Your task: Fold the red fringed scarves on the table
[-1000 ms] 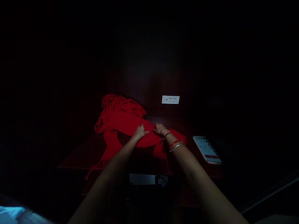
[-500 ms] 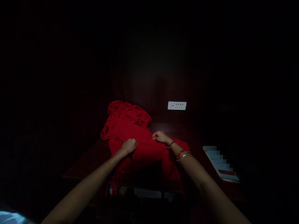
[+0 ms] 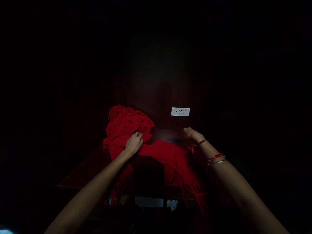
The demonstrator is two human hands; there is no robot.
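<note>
A red scarf with fringed ends lies across a dark table, heaped at the back left and spread flatter to the right. One fringed end hangs over the front edge at the right, another at the left. My left hand rests on the scarf by the heap, its fingers bent over the cloth and closed on it. To the right, my right hand is above the scarf's far right part, apart from the cloth. Its fingers are dim and smeared, so whether they hold anything is unclear.
A white power socket is on the dark wall behind the table. Below the front edge of the table, a pale flat object and a crumpled light thing show. Most of the surroundings are black.
My right hand has moved right, off the scarf. The scarf's right part is spread further right, its fringe now showing. My left hand has shifted slightly up and left. The phone no longer shows.
</note>
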